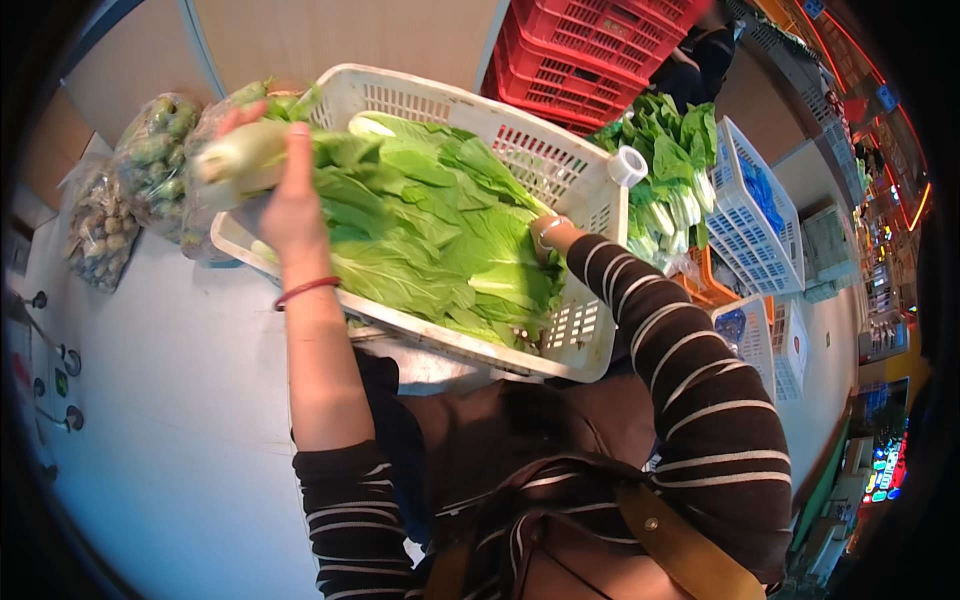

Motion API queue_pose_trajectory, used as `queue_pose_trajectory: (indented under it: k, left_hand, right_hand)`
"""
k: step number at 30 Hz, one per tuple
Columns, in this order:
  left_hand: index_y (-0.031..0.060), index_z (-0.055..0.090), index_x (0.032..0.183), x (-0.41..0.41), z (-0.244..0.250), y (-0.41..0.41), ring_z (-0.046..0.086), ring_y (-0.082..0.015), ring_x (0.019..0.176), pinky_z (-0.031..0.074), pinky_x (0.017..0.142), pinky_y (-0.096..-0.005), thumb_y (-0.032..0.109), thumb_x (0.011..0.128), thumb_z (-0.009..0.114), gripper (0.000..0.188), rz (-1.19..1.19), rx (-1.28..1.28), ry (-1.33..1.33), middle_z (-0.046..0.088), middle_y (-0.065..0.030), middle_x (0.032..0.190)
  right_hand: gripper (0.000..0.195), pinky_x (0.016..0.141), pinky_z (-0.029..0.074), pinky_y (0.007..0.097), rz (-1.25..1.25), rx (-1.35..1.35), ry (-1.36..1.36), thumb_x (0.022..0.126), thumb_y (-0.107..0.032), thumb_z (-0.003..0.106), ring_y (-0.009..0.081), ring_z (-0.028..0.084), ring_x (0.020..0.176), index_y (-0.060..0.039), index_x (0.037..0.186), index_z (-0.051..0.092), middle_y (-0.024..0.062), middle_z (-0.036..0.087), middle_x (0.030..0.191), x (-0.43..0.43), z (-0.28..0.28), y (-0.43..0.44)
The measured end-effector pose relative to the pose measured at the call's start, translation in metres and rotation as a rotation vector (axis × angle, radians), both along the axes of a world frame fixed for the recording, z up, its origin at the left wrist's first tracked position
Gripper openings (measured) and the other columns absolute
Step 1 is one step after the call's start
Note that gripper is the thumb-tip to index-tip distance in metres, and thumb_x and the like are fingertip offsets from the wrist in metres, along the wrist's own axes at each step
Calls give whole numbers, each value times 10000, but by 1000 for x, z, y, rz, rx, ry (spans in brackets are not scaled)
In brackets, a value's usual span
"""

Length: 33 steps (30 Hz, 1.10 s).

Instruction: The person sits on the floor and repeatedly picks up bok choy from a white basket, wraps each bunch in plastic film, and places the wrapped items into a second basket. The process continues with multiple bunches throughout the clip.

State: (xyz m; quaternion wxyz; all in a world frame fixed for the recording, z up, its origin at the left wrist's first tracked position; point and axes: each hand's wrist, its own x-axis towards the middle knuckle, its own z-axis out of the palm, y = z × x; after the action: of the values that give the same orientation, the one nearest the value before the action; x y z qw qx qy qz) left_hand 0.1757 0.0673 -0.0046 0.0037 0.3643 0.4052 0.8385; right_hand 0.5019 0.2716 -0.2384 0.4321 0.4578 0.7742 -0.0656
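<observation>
A white slotted plastic crate (480,360) stands before me, with long leafy greens (450,232) lying lengthwise in it. My left hand (289,199), blurred by motion, is at the crate's left end. Its fingers and thumb grip a head of leafy greens (247,157) around the pale stem, the cut end pointing left and the leaves trailing over the others. At the right end, my right hand (549,229) reaches down among the leaf tips. Leaves cover its fingers, so I cannot see what they hold.
A roll of tape (628,166) sits on the crate's right corner. Red crates (577,67) are stacked behind. Bunched greens (671,180) and a blue-white crate (754,217) stand to the right, clear bags of produce (157,161) to the left. Another person (701,60) is at the upper right.
</observation>
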Motion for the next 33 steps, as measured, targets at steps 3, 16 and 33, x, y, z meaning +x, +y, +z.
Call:
queue_pose_trajectory:
  k: [3,16,33]
  left_hand:
    - [51,510,1174,10,-10,8,572,-170,966,481,849,-295,29,714,739,515,135,-93,29,601,-74,1094]
    - [83,543,1159,39,-7,10,578,-185,984,479,860,-295,22,663,730,533,-106,-98,200,601,-72,1041]
    - [-3,498,1173,67,-23,14,550,-166,1072,454,902,-298,78,728,760,523,-643,-237,52,562,-109,1202]
  right_hand:
    - [493,739,532,444,-44,-2,-148,698,-374,745,275,634,998,-93,1096,667,98,648,1129,-11,7,2]
    - [529,689,531,374,89,70,176,545,-317,791,293,662,796,34,918,656,199,671,861,-27,185,22]
    - [403,834,491,316,372,-268,1436,692,-32,612,163,624,907,-42,1094,606,93,663,952,-124,325,-93]
